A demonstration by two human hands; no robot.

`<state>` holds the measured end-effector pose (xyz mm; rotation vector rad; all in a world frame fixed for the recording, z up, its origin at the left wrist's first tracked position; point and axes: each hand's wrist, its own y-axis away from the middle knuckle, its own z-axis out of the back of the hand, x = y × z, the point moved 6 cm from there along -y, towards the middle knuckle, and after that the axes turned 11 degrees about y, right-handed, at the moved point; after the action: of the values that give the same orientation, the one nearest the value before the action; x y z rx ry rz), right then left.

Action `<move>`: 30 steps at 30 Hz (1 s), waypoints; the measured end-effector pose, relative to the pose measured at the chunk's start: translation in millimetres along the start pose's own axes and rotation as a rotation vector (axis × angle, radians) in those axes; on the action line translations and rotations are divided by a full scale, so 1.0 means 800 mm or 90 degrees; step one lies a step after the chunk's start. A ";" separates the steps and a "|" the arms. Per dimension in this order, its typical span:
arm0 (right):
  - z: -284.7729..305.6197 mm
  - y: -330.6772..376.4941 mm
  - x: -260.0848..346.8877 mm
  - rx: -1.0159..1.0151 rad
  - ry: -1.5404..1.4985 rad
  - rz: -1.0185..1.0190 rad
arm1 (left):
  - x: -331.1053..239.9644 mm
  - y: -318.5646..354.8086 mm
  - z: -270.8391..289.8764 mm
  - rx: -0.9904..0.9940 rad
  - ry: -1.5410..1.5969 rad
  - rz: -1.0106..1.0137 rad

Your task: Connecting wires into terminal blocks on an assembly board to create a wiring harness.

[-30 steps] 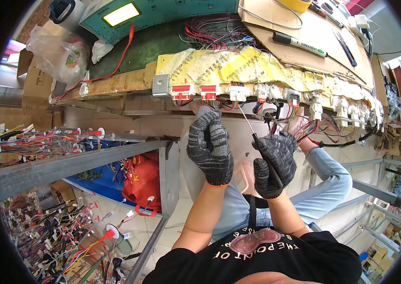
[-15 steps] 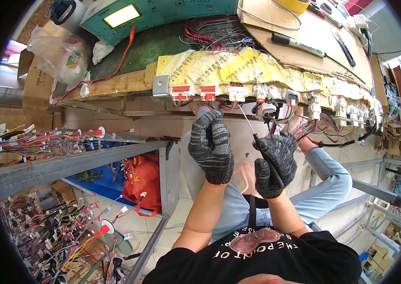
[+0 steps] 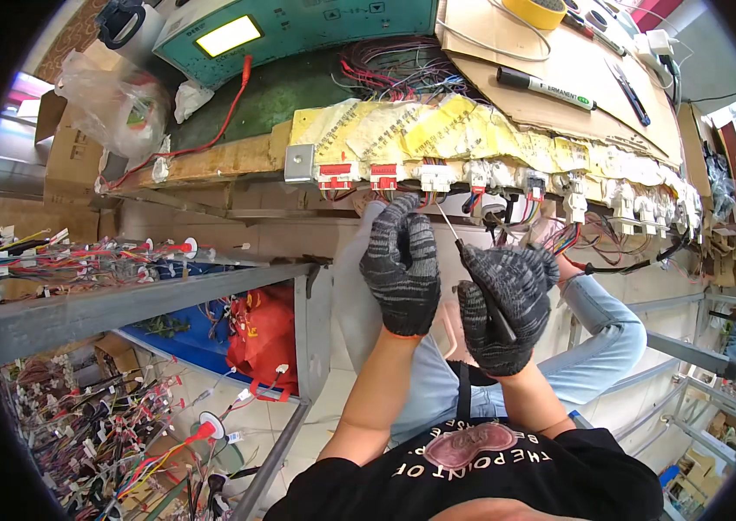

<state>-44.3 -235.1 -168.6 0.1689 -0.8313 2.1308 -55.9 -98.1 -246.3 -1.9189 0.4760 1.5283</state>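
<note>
Both my hands wear dark knitted gloves. My left hand (image 3: pixel 402 265) reaches up to the row of connectors (image 3: pixel 437 178) fixed along the bench's front edge, its fingertips at the wires under a white connector. My right hand (image 3: pixel 504 304) is closed around the black handle of a thin screwdriver (image 3: pixel 448 227), whose metal shaft points up and left toward the same connector. Red connectors (image 3: pixel 359 175) sit just left of it, more white ones to the right.
A teal tester box (image 3: pixel 298 26) with a lit screen, a wire bundle (image 3: pixel 394 74), cardboard with a marker pen (image 3: pixel 546 87) and a tape roll (image 3: pixel 541 10) lie on the bench. Wire harnesses (image 3: pixel 81 260) hang on a grey rack at left; a red bag (image 3: pixel 264 339) sits below.
My left hand has shifted slightly at the connector; the right hand and screwdriver stay almost where they were.
</note>
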 end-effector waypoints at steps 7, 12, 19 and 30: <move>0.019 -0.028 0.010 0.035 0.036 0.058 | 0.004 -0.008 -0.011 0.029 -0.124 0.004; 0.023 -0.029 0.009 0.039 0.044 0.061 | 0.003 -0.010 -0.016 0.019 -0.089 0.120; 0.035 -0.027 0.005 0.015 0.037 0.069 | 0.003 -0.009 -0.018 0.033 -0.166 0.021; 0.048 -0.023 -0.007 -0.012 0.007 0.037 | 0.022 0.001 -0.034 0.037 0.252 0.300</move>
<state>-33.4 -254.2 -131.7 0.1239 -0.8585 2.1762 -31.6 -114.9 -260.1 -2.1696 1.2035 1.3744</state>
